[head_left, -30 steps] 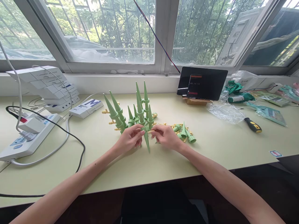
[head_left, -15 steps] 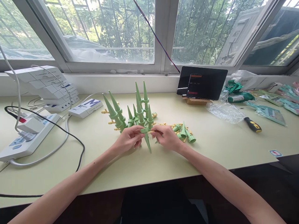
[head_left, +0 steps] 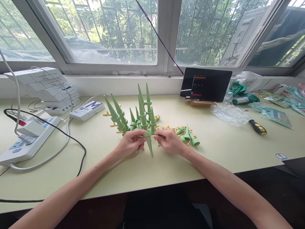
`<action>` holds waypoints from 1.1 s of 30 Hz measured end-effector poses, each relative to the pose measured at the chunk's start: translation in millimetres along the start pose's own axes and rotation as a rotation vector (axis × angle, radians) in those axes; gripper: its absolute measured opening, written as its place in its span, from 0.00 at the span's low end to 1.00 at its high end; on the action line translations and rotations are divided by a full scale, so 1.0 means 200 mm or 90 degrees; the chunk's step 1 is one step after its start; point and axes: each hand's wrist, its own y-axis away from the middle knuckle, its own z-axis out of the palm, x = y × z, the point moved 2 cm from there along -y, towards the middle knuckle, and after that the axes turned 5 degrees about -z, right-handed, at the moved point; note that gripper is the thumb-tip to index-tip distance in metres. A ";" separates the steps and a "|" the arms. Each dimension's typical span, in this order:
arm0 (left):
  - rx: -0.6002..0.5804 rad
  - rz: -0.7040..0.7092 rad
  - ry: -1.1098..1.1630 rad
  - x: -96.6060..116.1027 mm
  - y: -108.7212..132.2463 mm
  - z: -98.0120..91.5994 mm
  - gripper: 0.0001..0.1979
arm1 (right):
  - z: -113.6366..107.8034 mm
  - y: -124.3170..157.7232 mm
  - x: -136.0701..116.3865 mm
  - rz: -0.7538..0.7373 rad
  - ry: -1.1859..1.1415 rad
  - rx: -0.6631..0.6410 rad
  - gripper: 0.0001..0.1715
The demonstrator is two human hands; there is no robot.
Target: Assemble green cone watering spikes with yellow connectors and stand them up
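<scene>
My left hand (head_left: 133,140) is closed on the collar of a green plastic watering spike (head_left: 149,145), its point hanging downward. At the right side of that collar, my right hand (head_left: 170,141) pinches a small pale-yellow piece (head_left: 153,136), mostly hidden by the fingers; it looks like a valve. Behind my hands, several green spikes (head_left: 142,111) stand with points up. Some of them have a yellow valve (head_left: 106,114) sticking out sideways. By my right hand lies a pile of loose green cones (head_left: 187,133) and small yellow valves (head_left: 177,129).
Left are a white power strip (head_left: 30,143), a black cable (head_left: 81,146) and stacked white boxes (head_left: 52,86). Along the back stands a black tablet (head_left: 214,84) with a phone (head_left: 197,89) before it. A screwdriver (head_left: 257,127) and clear plastic wrap (head_left: 228,114) lie right.
The spike's hanging point has swung slightly left and become a bit steeper. Both hands keep nearly the same place and grip.
</scene>
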 end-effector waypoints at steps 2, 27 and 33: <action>-0.002 0.000 -0.003 0.00 0.00 0.00 0.09 | 0.00 0.00 0.00 0.007 -0.007 -0.005 0.14; -0.044 -0.033 0.016 -0.01 0.00 0.00 0.10 | 0.00 0.00 -0.02 -0.024 0.020 -0.014 0.12; -0.021 -0.003 -0.003 -0.01 0.00 0.00 0.08 | 0.00 0.00 0.00 0.009 0.008 -0.023 0.11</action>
